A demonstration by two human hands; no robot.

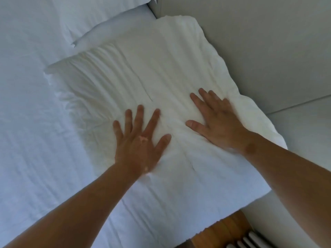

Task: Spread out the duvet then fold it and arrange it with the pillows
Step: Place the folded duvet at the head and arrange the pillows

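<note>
a: head view. hands?
b: left hand (138,138) and right hand (215,120) lie flat on the white pillow (152,68), fingers straight and spread, pressing.
a: pillow's place?
b: on the bed sheet (26,122), right edge by the grey wall (250,42), second pillow (111,33) just behind.

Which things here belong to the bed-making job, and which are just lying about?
Job:
- cream bedding, duvet or pillow, cannot tell
- left hand and right hand, both pressed flat on it
- pillows at the top

Just there:
- sheet
- wall
- wood surface at the bottom edge
</note>
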